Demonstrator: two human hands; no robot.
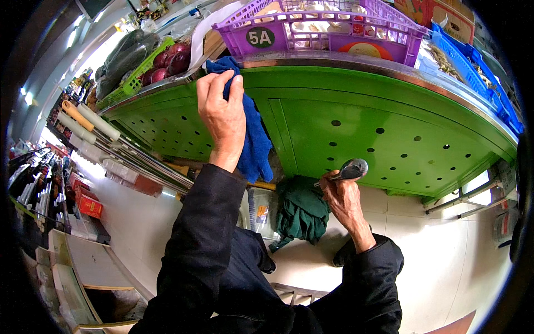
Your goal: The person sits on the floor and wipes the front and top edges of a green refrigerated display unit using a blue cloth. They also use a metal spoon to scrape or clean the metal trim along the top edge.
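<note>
A blue cloth [255,140] hangs over the metal-trimmed edge of a green metal display stand [333,104]. My left hand [223,110] pinches the cloth near its top, thumb and fingers against the stand's edge. In my right hand [343,196] is a spoon-like metal tool [353,170], its rounded shiny end pointing up and right, in front of the perforated green panel. My fingers hide much of its handle. A crumpled dark green cloth [302,208] lies low in front of the stand, just left of my right hand.
A purple plastic crate [304,46] of garlic stands on top, beside red onions [169,62] in a green basket. Blue crates [479,67] are at the right. Long-handled poles [125,137] lean at the left. A clear plastic package [263,213] sits near my feet.
</note>
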